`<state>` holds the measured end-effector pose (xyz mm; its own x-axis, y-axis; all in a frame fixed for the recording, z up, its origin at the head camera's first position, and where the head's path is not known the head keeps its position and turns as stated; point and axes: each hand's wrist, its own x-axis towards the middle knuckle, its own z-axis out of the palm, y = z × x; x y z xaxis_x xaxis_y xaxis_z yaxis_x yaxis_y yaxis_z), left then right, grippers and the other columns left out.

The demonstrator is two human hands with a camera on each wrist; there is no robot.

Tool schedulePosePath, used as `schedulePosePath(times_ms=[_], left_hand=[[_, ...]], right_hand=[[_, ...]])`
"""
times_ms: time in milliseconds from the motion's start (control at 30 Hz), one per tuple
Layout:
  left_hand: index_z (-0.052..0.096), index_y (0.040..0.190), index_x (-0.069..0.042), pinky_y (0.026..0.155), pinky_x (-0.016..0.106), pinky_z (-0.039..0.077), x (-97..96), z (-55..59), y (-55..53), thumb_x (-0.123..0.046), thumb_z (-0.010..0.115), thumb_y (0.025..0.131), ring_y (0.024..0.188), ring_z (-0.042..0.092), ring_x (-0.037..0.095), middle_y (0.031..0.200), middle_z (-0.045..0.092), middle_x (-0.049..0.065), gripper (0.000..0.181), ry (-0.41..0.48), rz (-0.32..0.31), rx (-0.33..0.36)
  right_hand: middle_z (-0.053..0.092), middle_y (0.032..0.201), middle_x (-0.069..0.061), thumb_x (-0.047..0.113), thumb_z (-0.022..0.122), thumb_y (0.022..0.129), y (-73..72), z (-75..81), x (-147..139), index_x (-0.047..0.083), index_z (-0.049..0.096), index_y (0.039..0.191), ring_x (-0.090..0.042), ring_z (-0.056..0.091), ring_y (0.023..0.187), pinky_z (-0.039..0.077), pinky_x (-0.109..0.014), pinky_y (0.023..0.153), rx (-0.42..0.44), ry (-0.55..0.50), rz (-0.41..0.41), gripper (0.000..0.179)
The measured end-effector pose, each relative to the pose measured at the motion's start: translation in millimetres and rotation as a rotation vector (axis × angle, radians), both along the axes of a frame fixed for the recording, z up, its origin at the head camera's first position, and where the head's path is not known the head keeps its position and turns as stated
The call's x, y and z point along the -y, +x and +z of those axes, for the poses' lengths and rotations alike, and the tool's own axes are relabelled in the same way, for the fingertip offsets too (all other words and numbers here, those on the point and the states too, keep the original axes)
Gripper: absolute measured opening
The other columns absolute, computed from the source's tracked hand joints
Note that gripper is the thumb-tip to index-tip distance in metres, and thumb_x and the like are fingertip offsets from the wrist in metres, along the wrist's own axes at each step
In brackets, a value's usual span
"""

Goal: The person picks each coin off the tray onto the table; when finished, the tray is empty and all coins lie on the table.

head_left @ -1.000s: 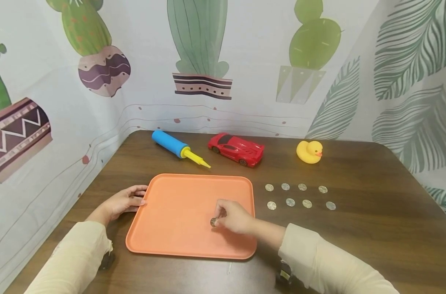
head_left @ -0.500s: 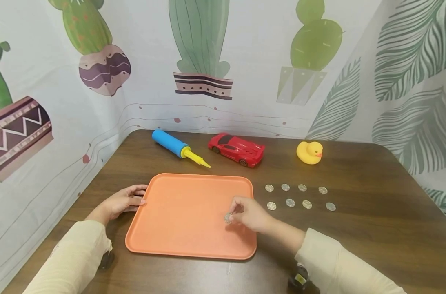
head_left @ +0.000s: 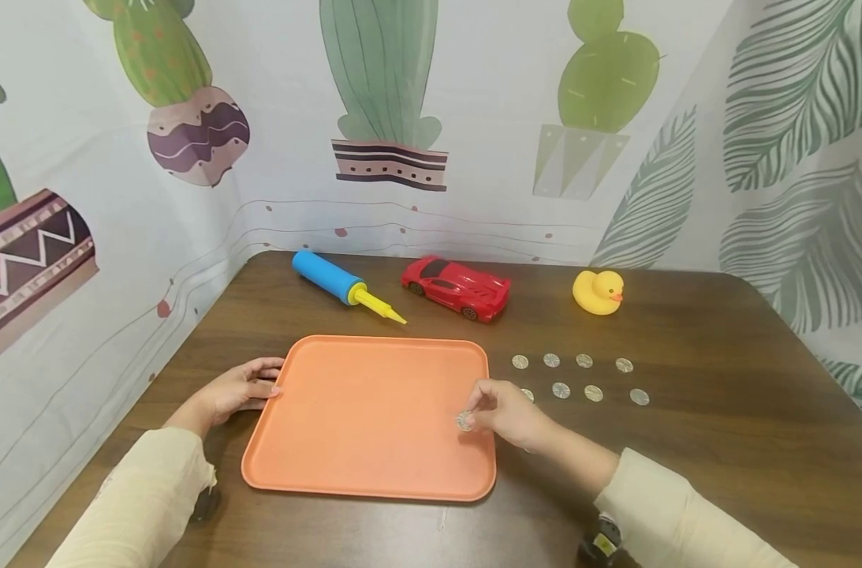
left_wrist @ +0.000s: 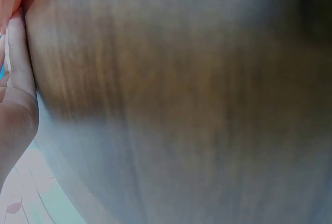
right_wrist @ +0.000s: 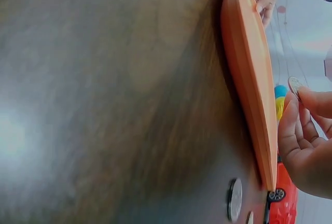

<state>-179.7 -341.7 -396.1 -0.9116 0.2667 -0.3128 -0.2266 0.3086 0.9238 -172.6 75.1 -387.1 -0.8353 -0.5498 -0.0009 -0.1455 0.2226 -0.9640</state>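
In the head view my right hand (head_left: 509, 414) pinches a silver coin (head_left: 463, 421) between thumb and fingertips, above the right part of an orange tray (head_left: 360, 426). The right wrist view also shows this coin (right_wrist: 294, 86) standing edge-up at the fingertips. At the tray's left side, my left hand (head_left: 235, 388) rests against the rim, thumb tip on the edge and fingers lying loosely along the outside. Several coins (head_left: 561, 390) lie in two rows on the table right of the tray; one (head_left: 528, 394) is partly hidden behind my right hand.
Behind the tray lie a blue and yellow hand pump (head_left: 331, 278), a red toy car (head_left: 459, 288) and a yellow rubber duck (head_left: 598, 293). A cactus-print cloth (head_left: 494, 95) hangs behind the brown wooden table (head_left: 722, 442).
My right hand has moved right across the tray, carrying the pinched coin toward the right rim. My left hand stays at the left rim.
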Motion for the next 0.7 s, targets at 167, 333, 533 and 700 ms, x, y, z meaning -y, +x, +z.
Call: schedulePosePath(times_ms=[167,333,533,700], left_hand=[[0.016,0.131,0.009,0.078,0.035,0.045,-0.7,0.4,0.5,-0.007,0.054,0.083,0.093,0.051,0.016,0.121,0.031,0.025,0.064,-0.003,0.001,0.0],[0.016,0.131,0.01,0.078,0.035,0.045,-1.9,2.0,0.8,-0.007,0.054,0.083,0.092,0.051,0.016,0.121,0.031,0.025,0.064,-0.004,0.002,0.004],[0.016,0.131,0.01,0.078,0.034,0.045,-1.9,3.1,1.2,-0.007,0.054,0.083,0.091,0.052,0.015,0.12,0.031,0.025,0.063,-0.012,0.006,0.001],[0.016,0.131,0.01,0.078,0.034,0.045,-1.9,2.9,1.6,-0.007,0.054,0.083,0.091,0.051,0.015,0.12,0.031,0.025,0.064,-0.016,0.007,0.002]], right_hand=[[0.056,0.069,-0.01,-0.009,0.059,0.071,-0.5,1.5,-11.3,-0.005,0.05,0.075,-0.017,0.054,0.06,0.047,-0.032,0.052,0.006,0.03,-0.036,0.01],[0.057,0.068,-0.007,-0.004,0.061,0.071,-0.9,5.1,-25.8,-0.001,0.053,0.075,-0.018,0.05,0.055,0.044,-0.03,0.047,-0.036,0.083,-0.071,0.01],[0.054,0.069,-0.008,-0.006,0.06,0.071,-3.9,4.4,-42.4,-0.004,0.053,0.077,-0.017,0.051,0.059,0.046,-0.031,0.051,-0.046,0.077,-0.089,0.01],[0.053,0.07,-0.009,-0.006,0.059,0.072,-6.8,3.0,-56.0,-0.005,0.052,0.078,-0.017,0.052,0.062,0.047,-0.03,0.052,-0.052,0.092,-0.11,0.009]])
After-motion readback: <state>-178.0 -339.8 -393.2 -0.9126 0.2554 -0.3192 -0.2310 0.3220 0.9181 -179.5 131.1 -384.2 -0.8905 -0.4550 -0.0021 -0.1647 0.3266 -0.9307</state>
